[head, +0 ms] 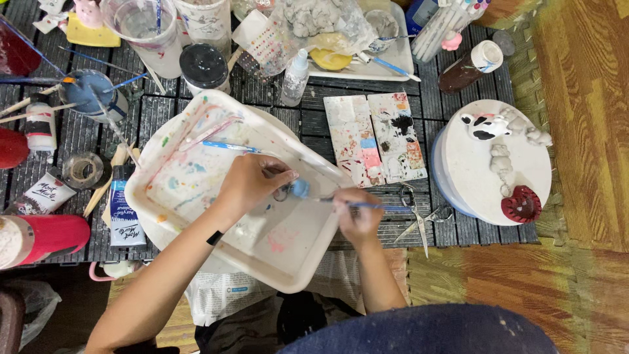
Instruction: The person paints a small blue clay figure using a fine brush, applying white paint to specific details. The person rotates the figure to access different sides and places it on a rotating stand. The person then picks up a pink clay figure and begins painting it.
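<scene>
Dark slatted work surface (85, 141) on a wood floor, packed with paint clutter. White tray (196, 121) smeared with paint sits centre, tilted diagonally. Left hand (252, 183) is over the tray, fingers curled together on a small blue-painted piece (300, 189) pinched at the fingertips; the piece's exact shape is too small to tell. Right hand (357, 213) sits at the tray's right edge, fingers closed on a thin blue-handled brush (377, 206). Brush long axis runs near horizontal: handle end out to the right, bristle end pointing left at the blue piece, tip touching or just beside it. So the piece lies directly left of the right-hand grip, along the brush line, and the left hand is the nearer hand, already on it. 2 rectangular palette tiles (377, 137) lie just right of the tray. Scissors (416, 216) lie just beside the right hand. Round white board (478, 177) with small clay figures stands further right. Paint tubes (121, 210), jars and a water cup (147, 33) crowd the left and back.
</scene>
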